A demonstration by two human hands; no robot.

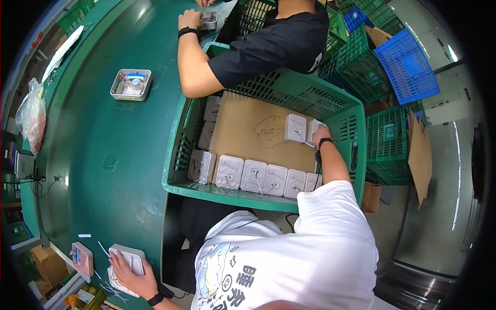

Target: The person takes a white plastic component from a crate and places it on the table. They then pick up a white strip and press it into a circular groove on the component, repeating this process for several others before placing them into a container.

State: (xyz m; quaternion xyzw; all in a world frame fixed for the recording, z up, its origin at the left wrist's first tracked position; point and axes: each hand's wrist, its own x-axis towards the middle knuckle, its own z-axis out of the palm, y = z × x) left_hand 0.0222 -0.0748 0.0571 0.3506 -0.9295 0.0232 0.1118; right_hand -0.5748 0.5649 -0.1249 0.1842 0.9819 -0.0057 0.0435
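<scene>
My left hand (129,274) lies flat, fingers stretched, across a white square plastic housing (135,258) on the green table. White strips and wires lie beside it, and a pinkish open housing (81,260) with wires inside is just to its left. Reaching into the large green crate (232,195), my right hand (321,133) is closed on the edge of a white housing (313,130). Right beside that one, a similar housing (295,128) sits on the brown cardboard sheet (237,124). Several more housings (254,175) with short wires line the crate's near and left sides.
An open white housing (131,84) with coloured parts stands on the green table (103,191). At the far end, a co-worker in a black shirt (258,57) leans over the crate's corner, hands on another housing (208,20). Green and blue crates (406,67) are stacked at right.
</scene>
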